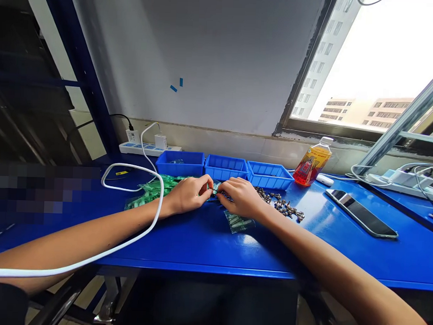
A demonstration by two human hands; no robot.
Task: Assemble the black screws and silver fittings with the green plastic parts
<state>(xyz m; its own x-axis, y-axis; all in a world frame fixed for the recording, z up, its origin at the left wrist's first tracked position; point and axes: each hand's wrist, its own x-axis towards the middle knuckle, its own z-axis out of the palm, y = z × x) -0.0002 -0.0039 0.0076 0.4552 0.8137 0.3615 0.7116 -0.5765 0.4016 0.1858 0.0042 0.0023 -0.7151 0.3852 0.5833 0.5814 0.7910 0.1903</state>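
Note:
My left hand (190, 195) and my right hand (243, 196) meet over the middle of the blue table. Thumb and forefinger of each are pinched together, and a small dark, thin piece shows between the fingertips; its kind is too small to make out. Behind and beside my left hand lies a heap of green plastic packets (152, 190). Under my right hand's wrist is a clear greenish packet (238, 224) with pale, tube-like pieces in it. To the right of that hand, small metal screw-like parts (288, 208) are scattered in a pile.
Three blue bins, a left one (180, 170), a middle one (226, 174) and a right one (269, 183), stand behind my hands. A drink bottle (311, 163) and a phone (362, 214) are on the right. A white cable (161, 194) loops across my left forearm. Power strips (146, 149) lie behind.

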